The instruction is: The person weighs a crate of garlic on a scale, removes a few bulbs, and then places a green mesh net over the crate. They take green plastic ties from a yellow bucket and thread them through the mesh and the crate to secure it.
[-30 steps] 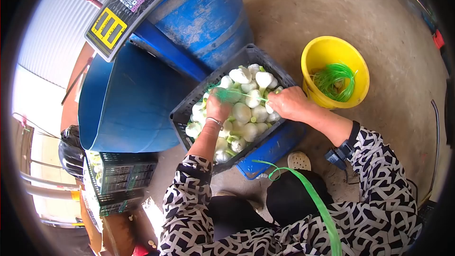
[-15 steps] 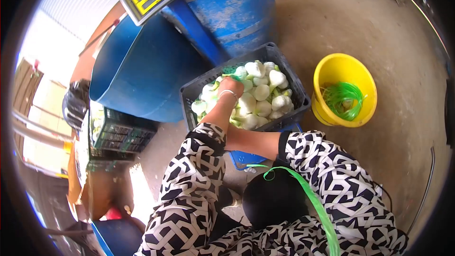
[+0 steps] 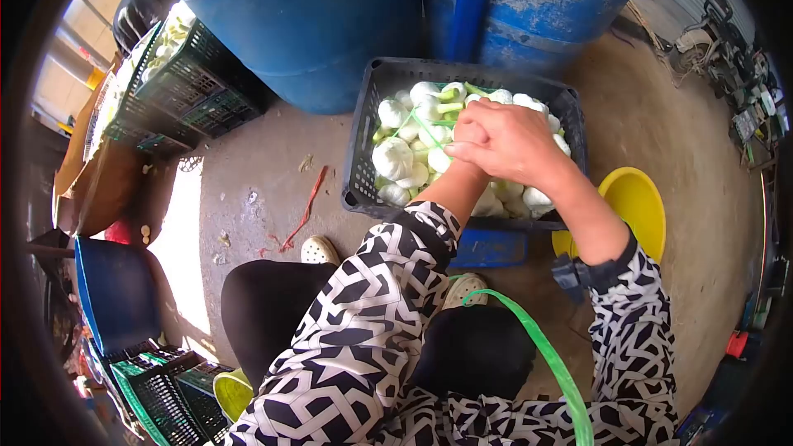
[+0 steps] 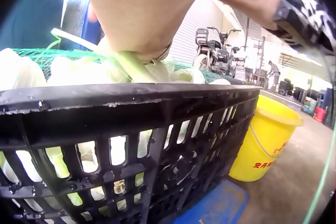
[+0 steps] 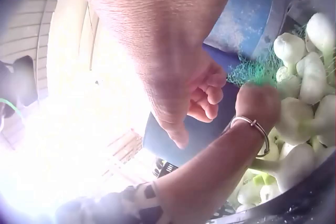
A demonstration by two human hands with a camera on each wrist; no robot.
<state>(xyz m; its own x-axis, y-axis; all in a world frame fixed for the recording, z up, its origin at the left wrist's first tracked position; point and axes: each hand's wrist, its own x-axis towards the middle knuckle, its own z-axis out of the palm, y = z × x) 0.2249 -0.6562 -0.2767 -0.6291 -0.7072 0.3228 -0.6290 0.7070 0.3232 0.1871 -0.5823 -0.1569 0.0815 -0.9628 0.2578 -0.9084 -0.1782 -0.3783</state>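
Observation:
Several white bulbs with green stems, like fresh garlic (image 3: 392, 158), fill a black plastic crate (image 3: 360, 173), with green mesh netting (image 5: 251, 69) beside them. My left hand (image 5: 260, 100), wearing a bracelet at the wrist, grips the gathered netting at the bulbs; in the head view it is mostly covered. Across it lies my right hand (image 3: 520, 144), thumb over the left one. Its fingers (image 5: 202, 106) are curled in the right wrist view. A thin green strip (image 3: 425, 128) runs over the bulbs to the right thumb; the part inside that hand is hidden.
Behind the crate stand large blue barrels (image 3: 322, 41). At its right is a yellow bucket (image 3: 636, 198), and a blue base (image 3: 489, 249) shows under its front. Bulb-filled crates (image 3: 202, 74) stand at the left. Another green strip (image 3: 537, 334) hangs down in front of the person.
The right hand has come from the right side of the crate, under the left forearm, to over the left hand. The head view has turned leftward. The left hand stays on the netting.

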